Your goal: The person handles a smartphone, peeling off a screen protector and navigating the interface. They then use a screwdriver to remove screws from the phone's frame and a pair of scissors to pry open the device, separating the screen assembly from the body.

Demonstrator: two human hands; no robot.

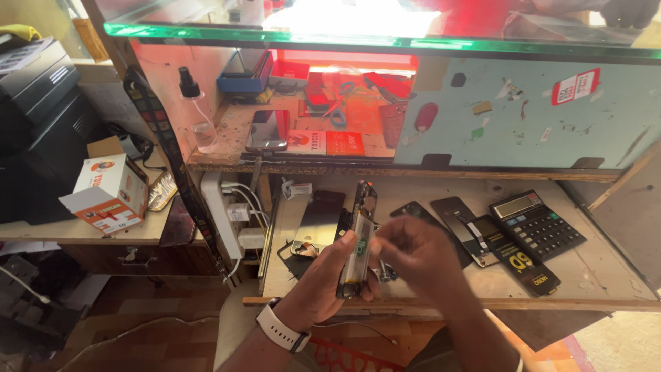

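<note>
My left hand [323, 279], with a white watch on its wrist, grips an opened phone [358, 241] edge-on, its battery and circuit board showing. My right hand [420, 255] is beside it, fingers curled against the phone's right side; what they pinch is blurred. Both hands hover over the lower wooden shelf [592, 275]. A phone back panel [318, 220] lies on the shelf just left of the held phone.
A black calculator [537, 224], dark phone parts [461, 220] and a black packet [527, 265] lie to the right. A white power strip [224, 213] with chargers hangs at left. The upper shelf holds a phone [267, 129], spray bottle [196, 114] and scissors [341, 103]. An orange-white box [110, 193] sits left.
</note>
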